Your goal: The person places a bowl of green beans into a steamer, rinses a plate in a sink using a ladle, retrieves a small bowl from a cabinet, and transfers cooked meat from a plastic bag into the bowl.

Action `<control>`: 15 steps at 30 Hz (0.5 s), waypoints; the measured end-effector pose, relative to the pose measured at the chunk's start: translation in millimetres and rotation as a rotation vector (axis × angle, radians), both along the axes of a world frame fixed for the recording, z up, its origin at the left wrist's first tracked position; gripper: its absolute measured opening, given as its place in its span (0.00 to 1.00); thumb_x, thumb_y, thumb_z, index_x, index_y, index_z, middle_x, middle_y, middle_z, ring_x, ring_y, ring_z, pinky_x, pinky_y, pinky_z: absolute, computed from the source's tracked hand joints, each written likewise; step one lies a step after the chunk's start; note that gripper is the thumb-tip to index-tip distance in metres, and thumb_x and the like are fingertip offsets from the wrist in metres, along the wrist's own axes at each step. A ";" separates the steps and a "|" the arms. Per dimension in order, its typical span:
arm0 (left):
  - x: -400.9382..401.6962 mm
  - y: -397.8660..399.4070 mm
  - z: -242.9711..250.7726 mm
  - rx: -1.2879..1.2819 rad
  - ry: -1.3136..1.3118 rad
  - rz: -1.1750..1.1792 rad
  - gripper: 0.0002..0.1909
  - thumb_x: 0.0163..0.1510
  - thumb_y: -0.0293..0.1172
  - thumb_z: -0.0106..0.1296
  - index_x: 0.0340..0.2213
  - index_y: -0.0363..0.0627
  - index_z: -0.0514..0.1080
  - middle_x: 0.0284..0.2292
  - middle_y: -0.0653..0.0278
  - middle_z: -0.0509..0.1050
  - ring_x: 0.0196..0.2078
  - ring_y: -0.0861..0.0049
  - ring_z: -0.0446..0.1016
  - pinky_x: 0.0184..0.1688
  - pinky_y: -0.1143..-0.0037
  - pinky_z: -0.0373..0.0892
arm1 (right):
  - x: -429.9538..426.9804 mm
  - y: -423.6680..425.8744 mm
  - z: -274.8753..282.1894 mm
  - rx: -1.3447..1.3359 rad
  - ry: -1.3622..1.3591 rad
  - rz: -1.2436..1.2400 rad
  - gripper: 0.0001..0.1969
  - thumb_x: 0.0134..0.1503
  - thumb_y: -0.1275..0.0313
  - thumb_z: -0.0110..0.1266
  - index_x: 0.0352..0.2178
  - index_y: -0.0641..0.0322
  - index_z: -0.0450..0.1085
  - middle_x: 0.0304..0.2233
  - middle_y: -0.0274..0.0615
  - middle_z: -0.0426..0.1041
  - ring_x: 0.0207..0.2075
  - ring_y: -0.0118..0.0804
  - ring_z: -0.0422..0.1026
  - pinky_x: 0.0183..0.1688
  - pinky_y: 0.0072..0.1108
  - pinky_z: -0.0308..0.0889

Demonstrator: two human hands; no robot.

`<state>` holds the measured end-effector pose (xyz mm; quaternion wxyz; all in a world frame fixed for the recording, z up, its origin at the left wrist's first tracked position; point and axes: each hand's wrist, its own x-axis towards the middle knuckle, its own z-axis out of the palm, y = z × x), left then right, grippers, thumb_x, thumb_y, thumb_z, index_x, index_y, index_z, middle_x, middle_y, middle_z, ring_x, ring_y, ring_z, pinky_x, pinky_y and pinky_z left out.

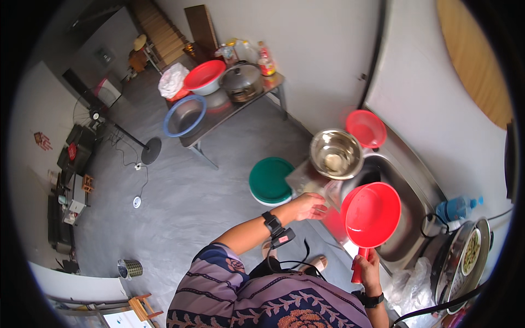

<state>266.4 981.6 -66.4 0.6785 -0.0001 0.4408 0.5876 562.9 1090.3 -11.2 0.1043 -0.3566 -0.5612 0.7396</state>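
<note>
My right hand (pixel 369 268) grips the handle of a red plastic water dipper (pixel 372 215), whose round bowl is over the near side of the stainless steel sink (pixel 412 229). My left hand (pixel 311 207) is beside the counter's edge, fingers slightly apart and nothing seen in them. Just beyond it is a blurred, translucent plastic item (pixel 305 178) that I cannot make out exactly. A shiny metal bowl (pixel 336 153) with something pale inside stands farther along. Behind that is a red plastic basin (pixel 366 129).
A green-lidded bucket (pixel 270 180) stands on the floor by the counter. To the right are a blue-tinted bottle (pixel 457 208), stacked pans (pixel 447 262) and clear plastic bags (pixel 410 287). A low table (pixel 229 117) holds basins, a lidded pot (pixel 242 82) and bottles. Cables hang near my feet.
</note>
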 end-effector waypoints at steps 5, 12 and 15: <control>-95.4 -155.5 -1.7 -0.095 0.028 0.396 0.12 0.52 0.32 0.47 0.39 0.44 0.61 0.38 0.52 0.69 0.39 0.61 0.70 0.39 0.66 0.69 | -70.3 -81.0 8.4 0.012 -0.032 0.174 0.17 0.47 0.75 0.51 0.40 0.67 0.60 0.21 0.36 0.67 0.20 0.28 0.67 0.24 0.19 0.66; -126.4 -212.5 -1.9 0.334 -0.206 0.123 0.26 0.47 0.40 0.53 0.47 0.53 0.58 0.46 0.57 0.65 0.45 0.61 0.67 0.46 0.58 0.64 | -167.0 -137.4 -10.7 -0.026 -0.097 0.366 0.21 0.47 0.73 0.52 0.45 0.63 0.60 0.24 0.33 0.66 0.21 0.24 0.66 0.23 0.16 0.63; -130.1 -194.5 30.2 0.476 -0.041 0.181 0.34 0.44 0.45 0.56 0.52 0.60 0.54 0.48 0.61 0.63 0.49 0.61 0.64 0.47 0.55 0.62 | -226.3 -126.9 -19.9 0.147 -0.100 0.388 0.24 0.47 0.67 0.54 0.46 0.63 0.59 0.25 0.38 0.69 0.21 0.26 0.68 0.23 0.20 0.66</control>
